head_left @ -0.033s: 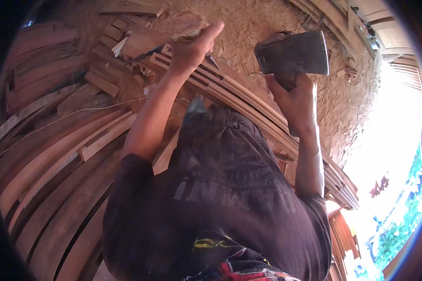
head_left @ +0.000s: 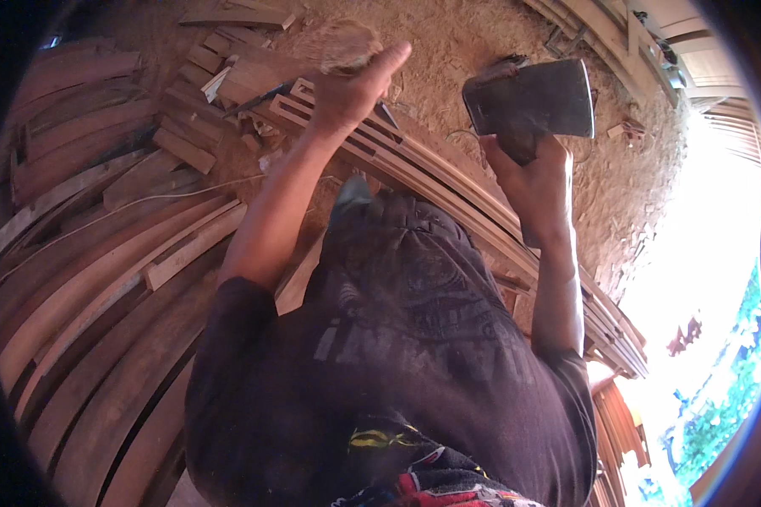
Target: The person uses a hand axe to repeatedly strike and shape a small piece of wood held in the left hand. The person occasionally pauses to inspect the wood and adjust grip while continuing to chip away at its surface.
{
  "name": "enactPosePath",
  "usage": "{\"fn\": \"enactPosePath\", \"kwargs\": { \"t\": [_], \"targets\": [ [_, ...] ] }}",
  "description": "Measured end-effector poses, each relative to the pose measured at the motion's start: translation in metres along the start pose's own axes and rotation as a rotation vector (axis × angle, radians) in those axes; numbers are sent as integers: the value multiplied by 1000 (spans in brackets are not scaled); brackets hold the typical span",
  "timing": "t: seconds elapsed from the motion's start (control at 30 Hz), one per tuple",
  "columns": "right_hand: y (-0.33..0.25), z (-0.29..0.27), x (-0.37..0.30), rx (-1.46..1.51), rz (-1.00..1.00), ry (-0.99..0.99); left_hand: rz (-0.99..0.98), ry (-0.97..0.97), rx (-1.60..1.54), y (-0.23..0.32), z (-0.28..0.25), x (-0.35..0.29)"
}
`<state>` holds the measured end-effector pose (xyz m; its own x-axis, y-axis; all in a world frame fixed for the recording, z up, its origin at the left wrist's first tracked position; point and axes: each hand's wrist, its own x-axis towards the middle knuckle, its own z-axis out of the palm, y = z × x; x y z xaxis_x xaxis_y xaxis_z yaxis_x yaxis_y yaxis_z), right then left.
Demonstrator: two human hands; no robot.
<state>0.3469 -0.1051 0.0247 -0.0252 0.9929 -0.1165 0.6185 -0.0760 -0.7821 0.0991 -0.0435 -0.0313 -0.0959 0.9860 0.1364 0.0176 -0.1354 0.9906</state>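
My left hand (head_left: 347,97) is closed around a chisel, its thumb stretched out. The chisel's frayed, light brown butt (head_left: 347,46) rises above the fist, somewhat blurred. Its dark metal blade (head_left: 386,116) shows below, over long wooden pieces (head_left: 431,165) with slots cut in them; where the tip meets the wood is hard to see. My right hand (head_left: 537,182) grips the handle of a hatchet-like tool, raised to the right of the chisel. Its broad dark head (head_left: 533,97) has a pale edge on the right side.
Curved planks (head_left: 118,338) lie stacked on the left, with short offcuts (head_left: 184,150) beyond them. A thin pale cord (head_left: 186,194) crosses the stack. Brown dirt ground (head_left: 448,42) stretches ahead, and timber frames (head_left: 617,42) stand at the far right.
My left hand and the chisel have shifted slightly to the right. The hatchet-like tool in my right hand has moved very little, slightly downward.
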Motion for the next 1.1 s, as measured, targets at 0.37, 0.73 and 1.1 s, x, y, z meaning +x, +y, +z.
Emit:
{"fn": "enactPosePath", "kwargs": {
  "t": [0.37,0.73,1.1],
  "targets": [
    [24,2,1,14,106,-29,60,-41,210,-34,13,0],
    [17,2,9,22,-92,50,105,-83,383,-23,17,-5],
    [-51,15,33,-255,-566,-120,403,-119,518,-51,12,-13]
  ]
}}
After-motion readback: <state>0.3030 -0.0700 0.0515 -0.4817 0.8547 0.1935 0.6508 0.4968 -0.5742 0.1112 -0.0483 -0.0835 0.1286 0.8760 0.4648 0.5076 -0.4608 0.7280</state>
